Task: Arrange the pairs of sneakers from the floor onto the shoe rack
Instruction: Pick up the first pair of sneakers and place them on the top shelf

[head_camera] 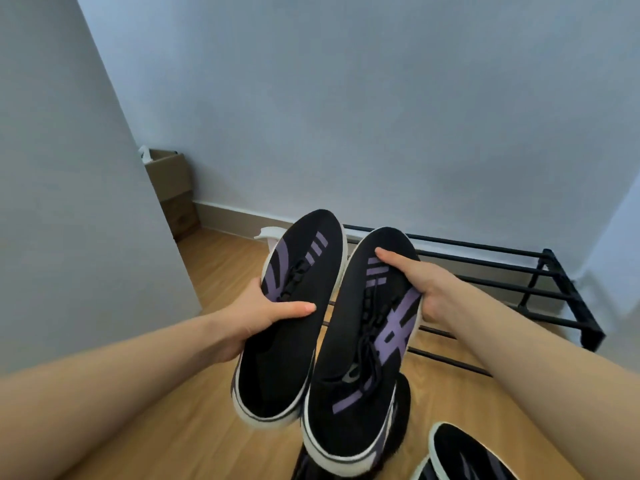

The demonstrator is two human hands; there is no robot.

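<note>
I hold a pair of black sneakers with purple stripes and white soles in the air, toes pointing away from me. My left hand [258,318] grips the left sneaker [298,306] at its outer side, thumb across the top. My right hand [420,282] grips the right sneaker [360,341] from its right side, thumb on the upper. Both hang just in front of the low black metal shoe rack [540,289], which stands against the wall with bare bars. More black sneakers lie on the floor below: one [464,455] at the bottom right, another [398,420] partly hidden under the held pair.
Wooden floor [221,268] runs to a pale wall with a skirting board. A cardboard box [171,181] sits in the left corner behind a jutting white wall. Something white [268,233] peeks out behind the left sneaker's toe.
</note>
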